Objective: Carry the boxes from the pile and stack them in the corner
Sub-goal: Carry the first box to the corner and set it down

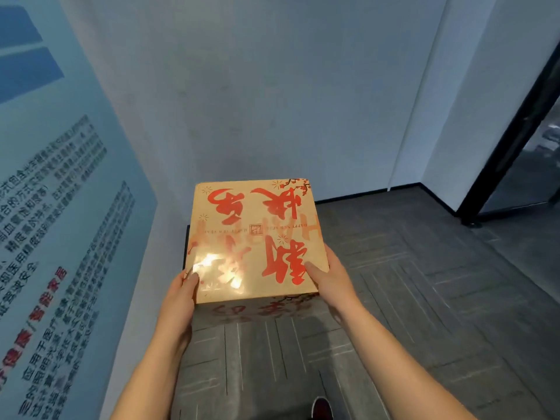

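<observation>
Grip: left hand (178,294) and right hand (331,280) clasp the near corners of the box (254,234), thumbs on the lid, probably to keep it level. The box hangs close in the corner, between the poster wall (60,207) and the grey wall (272,101). A dark edge (185,247) shows beneath it; whether it supports the box I cannot tell.

Office corner, carpet tiles (409,298), info wall poster (60,207), glass door (521,165)
</observation>
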The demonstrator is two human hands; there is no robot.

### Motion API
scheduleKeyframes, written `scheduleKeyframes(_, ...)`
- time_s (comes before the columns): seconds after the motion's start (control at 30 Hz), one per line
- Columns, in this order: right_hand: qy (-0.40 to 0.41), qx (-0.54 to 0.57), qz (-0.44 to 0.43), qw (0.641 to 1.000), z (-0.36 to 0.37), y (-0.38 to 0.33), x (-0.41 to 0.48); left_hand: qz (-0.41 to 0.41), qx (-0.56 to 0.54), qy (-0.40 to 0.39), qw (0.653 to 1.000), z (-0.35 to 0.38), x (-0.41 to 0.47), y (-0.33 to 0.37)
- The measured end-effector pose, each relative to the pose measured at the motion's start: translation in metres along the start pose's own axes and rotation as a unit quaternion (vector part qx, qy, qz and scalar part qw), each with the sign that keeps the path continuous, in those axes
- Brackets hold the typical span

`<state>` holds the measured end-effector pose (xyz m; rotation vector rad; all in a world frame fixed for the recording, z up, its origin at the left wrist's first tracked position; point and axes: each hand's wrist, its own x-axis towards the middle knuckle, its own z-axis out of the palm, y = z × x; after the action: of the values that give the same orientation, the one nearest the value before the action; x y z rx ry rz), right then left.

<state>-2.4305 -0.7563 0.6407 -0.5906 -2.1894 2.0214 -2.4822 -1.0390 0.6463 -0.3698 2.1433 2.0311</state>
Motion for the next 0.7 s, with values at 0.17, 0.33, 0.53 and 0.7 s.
scheduleKeyframes(0.17,-0.036,0.025,-0.001,0.999,0.008,-0.012,0.111,0.017,0.04,0.015,0.999,0.033,0.086,0.039)
scheduleKeyframes(0.33,-0.06,0.007,-0.015,0.998,0.023,-0.046,0.208,-0.005,0.015,0.036,0.999,0.059,0.153,0.079)
scheduleKeyframes(0.53,-0.09,0.001,-0.011,0.996,0.057,-0.08,0.303,-0.033,-0.01,0.08,0.996,0.059,0.242,0.1)
scheduleKeyframes(0.7,-0.097,-0.025,-0.007,0.995,0.11,-0.099,0.382,-0.033,-0.016,0.081,0.996,0.031,0.339,0.101)
